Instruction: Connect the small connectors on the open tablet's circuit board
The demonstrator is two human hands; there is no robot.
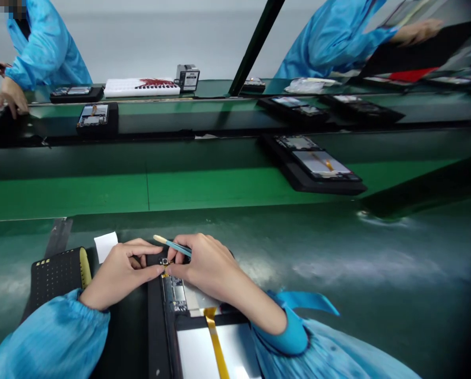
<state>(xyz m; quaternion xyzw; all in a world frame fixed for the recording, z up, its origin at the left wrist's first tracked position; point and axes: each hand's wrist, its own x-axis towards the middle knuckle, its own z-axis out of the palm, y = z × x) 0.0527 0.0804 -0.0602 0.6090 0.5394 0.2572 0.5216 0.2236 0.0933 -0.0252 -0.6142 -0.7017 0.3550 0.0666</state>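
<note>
- The open device (203,326) lies in a black tray (156,326) just below both hands, its long axis running away from the person; a yellow ribbon strip (215,342) runs along that axis.
- The small camera part (164,261) sits at the far end of the device, right between the two sets of fingertips, so both hands are equally near it.
- The left hand (120,273) is curled, thumb and forefinger pressing down beside the part from its left.
- The right hand (207,266) is closed around a blue-handled stick (172,245), whose pale tip points up and left past the fingers, while its forefinger presses at the part.
- Whether either fingertip truly touches the part is hidden by the fingers.
- Left of the left hand lie a black dotted pad (56,273) and a white slip (106,245).
- Beyond the hands, the green worktop (219,189) carries more trays, blurred; other people's sleeves are cut off at the frame's top.
</note>
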